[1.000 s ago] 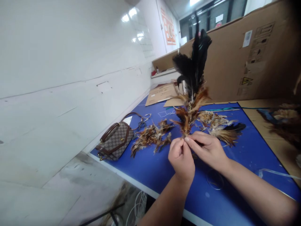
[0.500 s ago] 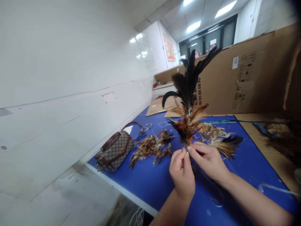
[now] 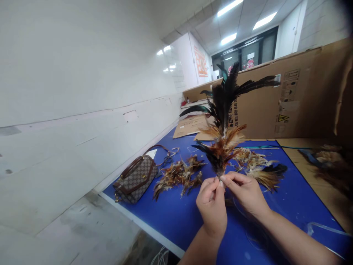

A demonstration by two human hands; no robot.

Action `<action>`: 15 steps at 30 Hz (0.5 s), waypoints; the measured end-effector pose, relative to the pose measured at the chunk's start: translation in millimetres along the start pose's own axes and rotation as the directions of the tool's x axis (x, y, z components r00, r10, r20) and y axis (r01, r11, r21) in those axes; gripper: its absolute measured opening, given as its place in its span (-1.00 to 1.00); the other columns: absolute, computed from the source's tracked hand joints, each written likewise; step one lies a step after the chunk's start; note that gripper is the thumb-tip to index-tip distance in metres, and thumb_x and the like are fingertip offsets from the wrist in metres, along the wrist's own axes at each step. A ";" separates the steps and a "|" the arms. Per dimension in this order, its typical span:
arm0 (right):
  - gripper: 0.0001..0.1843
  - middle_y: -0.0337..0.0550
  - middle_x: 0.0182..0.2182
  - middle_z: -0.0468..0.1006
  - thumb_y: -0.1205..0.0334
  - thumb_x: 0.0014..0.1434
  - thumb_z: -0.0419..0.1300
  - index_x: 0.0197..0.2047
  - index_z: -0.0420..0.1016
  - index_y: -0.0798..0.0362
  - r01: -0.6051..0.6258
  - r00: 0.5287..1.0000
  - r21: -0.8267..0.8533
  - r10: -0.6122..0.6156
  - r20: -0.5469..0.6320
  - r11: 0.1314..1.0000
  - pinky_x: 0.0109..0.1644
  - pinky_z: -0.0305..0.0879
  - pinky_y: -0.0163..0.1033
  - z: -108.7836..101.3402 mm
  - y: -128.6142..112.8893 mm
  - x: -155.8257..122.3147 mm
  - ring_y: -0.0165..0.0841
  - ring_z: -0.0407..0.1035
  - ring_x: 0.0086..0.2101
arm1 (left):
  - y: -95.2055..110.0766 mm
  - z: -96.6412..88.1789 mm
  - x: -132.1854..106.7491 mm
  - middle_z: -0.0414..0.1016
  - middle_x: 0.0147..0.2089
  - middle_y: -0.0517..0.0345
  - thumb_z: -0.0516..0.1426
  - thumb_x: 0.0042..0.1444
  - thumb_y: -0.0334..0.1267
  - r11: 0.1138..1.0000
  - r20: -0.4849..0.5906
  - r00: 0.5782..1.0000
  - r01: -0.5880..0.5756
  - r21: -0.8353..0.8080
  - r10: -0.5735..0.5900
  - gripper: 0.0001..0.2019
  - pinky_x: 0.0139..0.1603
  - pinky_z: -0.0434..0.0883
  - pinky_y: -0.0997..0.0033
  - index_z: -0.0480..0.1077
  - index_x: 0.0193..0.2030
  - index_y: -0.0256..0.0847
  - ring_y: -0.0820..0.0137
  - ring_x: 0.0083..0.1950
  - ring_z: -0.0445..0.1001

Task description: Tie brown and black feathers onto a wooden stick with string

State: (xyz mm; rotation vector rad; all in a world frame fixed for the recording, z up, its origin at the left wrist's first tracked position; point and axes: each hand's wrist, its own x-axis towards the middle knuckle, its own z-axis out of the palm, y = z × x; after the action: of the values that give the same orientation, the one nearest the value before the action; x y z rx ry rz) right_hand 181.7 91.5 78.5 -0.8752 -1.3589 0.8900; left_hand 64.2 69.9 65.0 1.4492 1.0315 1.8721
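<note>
A tall feather bundle (image 3: 223,143), black and greenish at the top and orange-brown lower down, stands upright over the blue table. My left hand (image 3: 212,204) is closed, pinching the bundle's bottom end between thumb and fingers. Close against it, my right hand (image 3: 245,191) also pinches that lower end, thumb and index together. The exact grip point is small and partly covered by the fingertips. A thin clear strand (image 3: 239,208) hangs below the right hand. Loose brown feathers (image 3: 179,173) lie to the left, and pale and black feathers (image 3: 264,173) lie behind the right hand.
A patterned handbag (image 3: 136,180) sits at the left edge of the blue table (image 3: 171,221), near the white wall. Behind stands a large cardboard panel (image 3: 261,110). Flat cardboard pieces (image 3: 190,125) lie at the far end. More dark feathers (image 3: 331,165) are at the right.
The feather bundle has turned slightly, and its black top feathers now spread wider to both sides. Both hands keep their pinch at its base. The camera view has shifted a little.
</note>
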 end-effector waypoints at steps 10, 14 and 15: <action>-0.67 -0.13 -0.39 0.66 -0.01 0.27 0.29 -0.39 0.68 0.03 0.005 0.988 -0.194 -0.034 -0.148 0.981 -0.24 0.41 -0.27 11.2 3.2 -6.4 -0.32 0.49 -0.37 | -25.3 12.0 1.2 0.57 -0.19 -0.03 0.12 0.33 -0.48 0.879 -0.033 0.909 -0.393 0.270 0.417 -0.78 -0.08 0.56 0.35 0.61 -0.11 -0.25 0.35 -0.15 0.56; -0.64 -0.15 -0.44 0.64 -0.06 0.25 0.30 -0.40 0.68 0.04 -0.044 0.996 -0.171 0.030 -0.085 0.984 -0.28 0.38 -0.27 7.5 0.9 -2.8 -0.33 0.46 -0.41 | -32.8 9.9 1.3 0.55 -0.15 -0.07 0.09 0.31 -0.57 0.804 0.038 0.860 -0.490 0.338 0.508 -0.73 -0.06 0.57 0.34 0.58 -0.03 -0.28 0.36 -0.12 0.55; -0.63 -0.16 -0.46 0.63 -0.08 0.24 0.31 -0.40 0.68 0.04 -0.076 0.995 -0.157 0.064 -0.080 0.985 -0.31 0.36 -0.27 6.4 0.4 -2.0 -0.33 0.44 -0.43 | -33.9 9.4 0.8 0.54 -0.13 -0.08 0.10 0.30 -0.58 0.787 0.049 0.849 -0.509 0.350 0.527 -0.72 -0.05 0.57 0.34 0.57 -0.01 -0.28 0.35 -0.11 0.55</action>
State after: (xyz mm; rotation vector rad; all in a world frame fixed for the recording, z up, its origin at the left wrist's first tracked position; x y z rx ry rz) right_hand 175.3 89.9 77.5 -1.0750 -1.3550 0.8018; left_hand 72.1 91.5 38.4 2.0775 1.1122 2.1847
